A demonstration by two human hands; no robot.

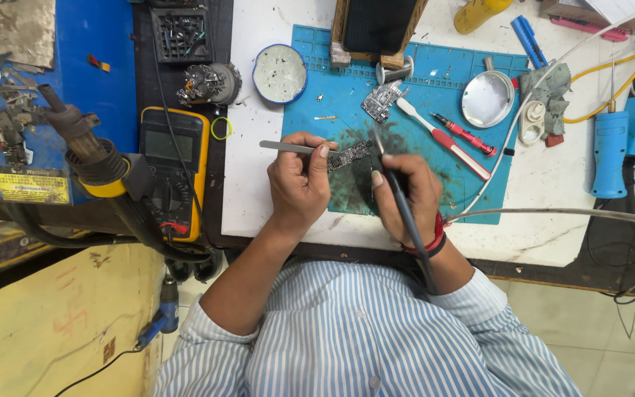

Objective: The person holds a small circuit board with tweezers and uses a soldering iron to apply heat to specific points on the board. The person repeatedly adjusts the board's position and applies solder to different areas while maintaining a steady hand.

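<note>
Both hands over the teal work mat (472, 198): left hand (299, 184) pinches metal tweezers (288, 147), tips on a small dark circuit board (348, 156) lying mid-mat; right hand (409, 195) grips a soldering iron (395, 187) pen-style, tip at the board's right end. Second board (381, 101) farther back, white-red toothbrush (442, 138) and red screwdriver (466, 134) right of it, yellow multimeter (173, 169) off-mat to the left

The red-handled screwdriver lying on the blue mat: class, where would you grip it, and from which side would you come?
Grip the red-handled screwdriver around its red handle, the thick part, with the fingers across it. It lies flat and slanted on the blue mat, clear of the toothbrush beside it. Come from above on the right, since the right hand is nearer and already holds a soldering iron.
</note>
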